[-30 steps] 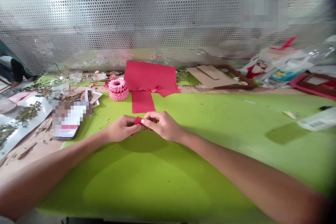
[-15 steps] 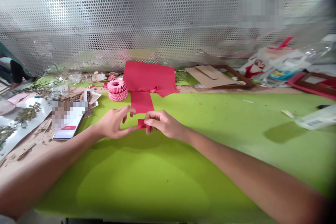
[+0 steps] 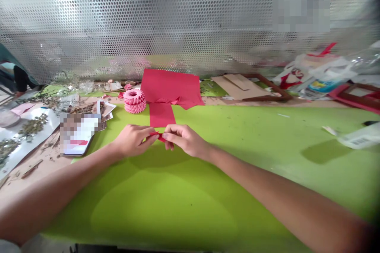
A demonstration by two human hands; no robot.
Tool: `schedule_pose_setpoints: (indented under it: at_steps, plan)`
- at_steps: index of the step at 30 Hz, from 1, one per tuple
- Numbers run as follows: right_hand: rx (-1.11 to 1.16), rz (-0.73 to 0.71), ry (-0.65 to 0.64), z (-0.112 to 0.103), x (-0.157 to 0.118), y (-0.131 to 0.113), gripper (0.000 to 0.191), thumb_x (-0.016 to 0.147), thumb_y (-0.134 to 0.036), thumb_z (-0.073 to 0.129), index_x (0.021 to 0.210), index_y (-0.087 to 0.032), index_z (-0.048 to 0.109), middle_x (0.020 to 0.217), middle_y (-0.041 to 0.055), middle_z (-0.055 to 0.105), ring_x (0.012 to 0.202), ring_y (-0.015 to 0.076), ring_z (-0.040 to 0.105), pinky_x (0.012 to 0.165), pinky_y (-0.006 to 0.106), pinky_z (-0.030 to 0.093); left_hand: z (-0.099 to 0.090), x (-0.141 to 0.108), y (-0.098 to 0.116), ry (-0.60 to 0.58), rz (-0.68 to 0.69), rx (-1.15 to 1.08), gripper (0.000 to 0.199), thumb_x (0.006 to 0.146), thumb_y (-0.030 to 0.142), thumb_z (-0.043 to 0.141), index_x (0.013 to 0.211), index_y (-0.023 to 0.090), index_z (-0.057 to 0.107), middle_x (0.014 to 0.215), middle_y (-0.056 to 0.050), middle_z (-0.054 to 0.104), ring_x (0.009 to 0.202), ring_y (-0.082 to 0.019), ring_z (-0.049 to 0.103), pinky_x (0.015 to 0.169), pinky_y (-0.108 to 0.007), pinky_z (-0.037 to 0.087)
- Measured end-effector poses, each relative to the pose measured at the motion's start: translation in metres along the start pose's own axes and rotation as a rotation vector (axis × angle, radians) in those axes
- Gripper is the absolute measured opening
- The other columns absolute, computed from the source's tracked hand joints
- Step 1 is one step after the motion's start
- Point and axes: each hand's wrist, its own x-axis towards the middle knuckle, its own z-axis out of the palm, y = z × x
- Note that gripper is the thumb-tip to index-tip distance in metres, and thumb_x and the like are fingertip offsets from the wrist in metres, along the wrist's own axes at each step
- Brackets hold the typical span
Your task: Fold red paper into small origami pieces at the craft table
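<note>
Bright, fairly flat light, source not in view. Soft shadows on the green mat under the left hand and right hand. Metal mesh washes out toward upper right, plastic bags blurred, edges bowed, corners dark.

The hands pinch a small red paper fold above a green cutting mat

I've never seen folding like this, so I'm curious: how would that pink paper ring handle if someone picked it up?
The pink paper ring looks built from many small folded pieces, so probably light for its size. Those pieces might crush if squeezed. Sitting flat on the green mat, it would likely slide, not roll, when pushed.
</note>
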Motion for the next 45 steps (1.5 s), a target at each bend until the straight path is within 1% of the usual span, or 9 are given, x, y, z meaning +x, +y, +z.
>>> schedule_pose_setpoints:
  at_steps: [2, 4, 8, 11, 18, 27, 34, 38, 45]
  plan:
    - [-0.070, -0.026, 0.071, 0.001, -0.001, 0.000, 0.032, 0.091, -0.046, 0.059, 0.075, -0.018, 0.059, 0.067, 0.0018, 0.064, 0.060, 0.0140, 0.058, 0.060, 0.027, 0.045, 0.002, 0.000, 0.002, 0.016, -0.035, -0.039, 0.032, 0.097, 0.033, 0.043, 0.080, 0.018, 0.066, 0.061, -0.003, 0.060, 0.051, -0.012, 0.049, 0.053, -0.025, 0.031]
    - [-0.026, -0.043, 0.107, 0.001, -0.001, -0.001, 0.034, 0.093, -0.048, 0.054, 0.076, -0.019, 0.059, 0.069, 0.0019, 0.064, 0.060, 0.0133, 0.057, 0.060, 0.027, 0.045, 0.004, 0.000, 0.004, 0.051, -0.068, -0.078, 0.031, 0.096, 0.030, 0.044, 0.078, 0.018, 0.066, 0.060, -0.002, 0.059, 0.048, -0.011, 0.045, 0.052, -0.024, 0.030]
    - [0.207, -0.014, 0.045, -0.001, 0.000, 0.000, 0.033, 0.095, -0.047, 0.051, 0.082, -0.019, 0.059, 0.078, 0.0019, 0.066, 0.057, 0.0111, 0.057, 0.054, 0.025, 0.042, 0.005, 0.000, 0.008, 0.147, -0.090, -0.105, 0.029, 0.093, 0.026, 0.046, 0.071, 0.017, 0.063, 0.057, -0.001, 0.054, 0.047, -0.010, 0.040, 0.051, -0.024, 0.029]
    - [0.249, 0.000, 0.012, -0.001, 0.000, 0.000, 0.031, 0.094, -0.047, 0.054, 0.083, -0.019, 0.058, 0.078, 0.0010, 0.066, 0.057, 0.0102, 0.057, 0.051, 0.023, 0.038, 0.005, 0.000, 0.009, 0.205, -0.081, -0.105, 0.027, 0.092, 0.024, 0.048, 0.069, 0.017, 0.062, 0.054, 0.000, 0.051, 0.046, -0.010, 0.039, 0.050, -0.025, 0.028]
    - [0.157, -0.039, -0.019, 0.001, -0.002, -0.003, 0.040, 0.096, -0.053, 0.048, 0.082, -0.018, 0.060, 0.077, 0.0019, 0.065, 0.060, 0.0107, 0.056, 0.054, 0.024, 0.038, 0.005, -0.002, 0.007, 0.208, 0.040, 0.034, 0.025, 0.092, 0.022, 0.047, 0.072, 0.018, 0.062, 0.054, 0.000, 0.055, 0.048, -0.011, 0.046, 0.053, -0.025, 0.032]
    - [0.005, -0.090, 0.019, 0.004, -0.002, 0.000, 0.037, 0.097, -0.048, 0.050, 0.080, -0.017, 0.061, 0.075, 0.0023, 0.065, 0.063, 0.0124, 0.058, 0.061, 0.026, 0.045, 0.003, -0.001, 0.009, 0.327, 0.227, 0.182, 0.030, 0.093, 0.021, 0.049, 0.063, 0.018, 0.051, 0.050, 0.003, 0.053, 0.043, -0.010, 0.043, 0.048, -0.026, 0.031]
    - [-0.043, -0.093, 0.089, 0.010, -0.002, -0.001, 0.034, 0.098, -0.048, 0.049, 0.083, -0.018, 0.058, 0.076, 0.0013, 0.063, 0.061, 0.0122, 0.057, 0.061, 0.026, 0.045, 0.007, -0.001, 0.008, 0.335, 0.189, 0.176, 0.029, 0.091, 0.019, 0.050, 0.062, 0.018, 0.051, 0.050, 0.003, 0.054, 0.043, -0.010, 0.046, 0.048, -0.026, 0.031]
    - [0.063, -0.076, 0.046, 0.011, -0.003, -0.001, 0.034, 0.102, -0.047, 0.040, 0.091, -0.019, 0.057, 0.082, 0.0017, 0.065, 0.059, 0.0108, 0.057, 0.061, 0.025, 0.046, 0.006, 0.000, 0.006, 0.359, 0.145, 0.157, 0.025, 0.090, 0.018, 0.050, 0.066, 0.018, 0.055, 0.051, 0.003, 0.056, 0.043, -0.010, 0.049, 0.050, -0.024, 0.035]
    - [0.033, -0.068, 0.039, 0.009, -0.002, 0.001, 0.032, 0.098, -0.047, 0.048, 0.090, -0.018, 0.059, 0.081, 0.0021, 0.064, 0.060, 0.0107, 0.057, 0.060, 0.025, 0.046, 0.004, 0.000, 0.006, 0.347, 0.186, 0.188, 0.028, 0.091, 0.019, 0.049, 0.063, 0.018, 0.052, 0.049, 0.003, 0.054, 0.042, -0.009, 0.047, 0.048, -0.024, 0.033]
